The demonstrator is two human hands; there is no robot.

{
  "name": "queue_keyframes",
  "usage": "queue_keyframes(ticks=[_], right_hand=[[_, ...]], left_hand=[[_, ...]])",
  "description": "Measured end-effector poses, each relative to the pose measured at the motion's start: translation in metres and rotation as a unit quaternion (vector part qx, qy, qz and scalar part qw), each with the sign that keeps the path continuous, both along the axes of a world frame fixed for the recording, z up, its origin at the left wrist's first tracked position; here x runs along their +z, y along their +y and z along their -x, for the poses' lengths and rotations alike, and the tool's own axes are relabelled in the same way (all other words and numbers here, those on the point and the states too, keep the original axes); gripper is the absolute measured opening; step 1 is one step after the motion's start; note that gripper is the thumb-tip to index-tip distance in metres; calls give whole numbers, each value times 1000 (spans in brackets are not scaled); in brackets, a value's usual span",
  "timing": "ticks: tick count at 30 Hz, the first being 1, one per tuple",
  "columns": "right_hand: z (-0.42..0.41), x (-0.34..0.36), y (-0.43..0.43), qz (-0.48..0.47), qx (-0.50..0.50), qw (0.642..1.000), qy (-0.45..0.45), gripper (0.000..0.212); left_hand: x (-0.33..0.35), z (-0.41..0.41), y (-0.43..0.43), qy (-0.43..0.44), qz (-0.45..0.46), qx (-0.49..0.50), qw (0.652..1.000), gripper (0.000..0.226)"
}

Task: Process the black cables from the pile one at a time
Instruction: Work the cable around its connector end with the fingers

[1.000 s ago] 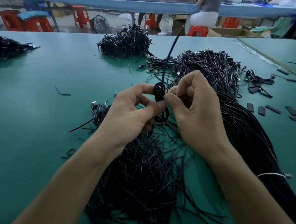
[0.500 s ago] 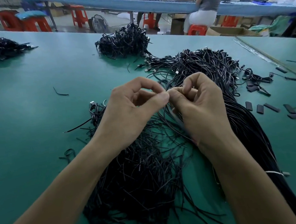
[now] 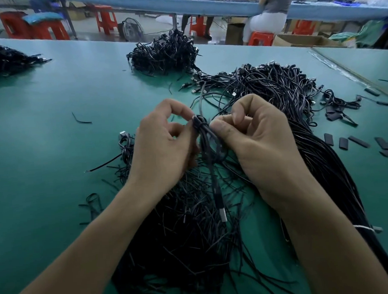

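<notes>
Black offcuts [image 3: 182, 234] lie heaped on the green table [image 3: 40, 138] nearest the worker. Just above them the two hands meet over one cable [image 3: 207, 137]. The left hand [image 3: 163, 148] pinches its folded top between thumb and forefinger, the right hand [image 3: 256, 138] pinches the same loops from the other side, and the metal-tipped plug [image 3: 222, 213] dangles free toward the offcuts. Half a second ago the fingertips met with only a thin, blurred strand between them; a second ago they held a small coil with its tail pointing up. The loops and the hanging plug are new, which suggests a fresh cable is in hand and its coiling only just begun. To the right the long bundle [image 3: 326, 166] of uncoiled cables runs away from the worker, seemingly as thick as before, so much of the job appears to remain. Farther off sits a heap of coiled cables [image 3: 164, 53], where it was a second ago, and beyond the table a seated person [image 3: 268, 10] works at another bench.
</notes>
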State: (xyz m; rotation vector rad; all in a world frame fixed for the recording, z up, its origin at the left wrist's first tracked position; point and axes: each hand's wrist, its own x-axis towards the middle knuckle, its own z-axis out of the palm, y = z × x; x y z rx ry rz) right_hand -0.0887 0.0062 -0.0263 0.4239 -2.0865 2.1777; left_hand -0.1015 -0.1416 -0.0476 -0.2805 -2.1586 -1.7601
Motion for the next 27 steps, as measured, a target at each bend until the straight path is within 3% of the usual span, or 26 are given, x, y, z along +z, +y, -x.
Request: queue_keyframes(ticks=[4,8,12,18,21,23,27], right_hand=[[0,-4,-4,-49,-22,998,27,32],[3,-9,2,-147,-79,984,61,30],[4,-11,2,-185,-122,972,75,29],[7,-13,6,-170,-172,968,71,32],[7,-12,5,-156,-182,967,85,34],[6,-11,4,-154,-188,965,101,36],[5,-7,5,-152,-183,960,144,39]], left_hand=[[4,-1,-1,-49,-69,-42,996,16],[3,2,2,-108,-149,-76,980,30],[2,0,4,-91,-113,-98,984,18],[-2,-1,5,-23,-77,-107,991,27],[-6,0,8,11,-22,-97,995,12],[-9,2,7,13,9,-62,998,21],[-9,2,4,-45,-12,-67,997,35]])
